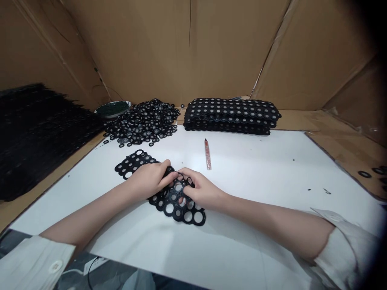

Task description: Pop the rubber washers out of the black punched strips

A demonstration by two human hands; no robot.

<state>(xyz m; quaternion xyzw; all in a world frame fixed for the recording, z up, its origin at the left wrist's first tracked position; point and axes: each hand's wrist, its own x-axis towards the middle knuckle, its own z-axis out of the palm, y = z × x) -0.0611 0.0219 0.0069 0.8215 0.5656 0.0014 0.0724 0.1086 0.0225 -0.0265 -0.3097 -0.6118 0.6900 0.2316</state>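
Note:
A black sheet of joined rings (pixel 173 197) lies slantwise on the white board, some holes filled with pale discs and others showing through. My left hand (pixel 151 178) is closed over the sheet's middle, with thumb and fingers gripping its upper edge. From the right, my right hand (pixel 201 188) pinches the same sheet, thumb on top and a fingertip visible through a hole. Both hands' fingertips nearly meet at the upper edge. Whether a small loose piece sits between them, I cannot make out.
Behind the sheet is a heap of small black rings with pale centres (pixel 143 121), beside a bowl of dark bits (pixel 113 108). Stacked ring sheets (pixel 231 114) stand at the back. A red-labelled pen-like stick (pixel 207 155) lies mid-board. Dark strips (pixel 42 137) are piled left; rings (pixel 364 174) lie right.

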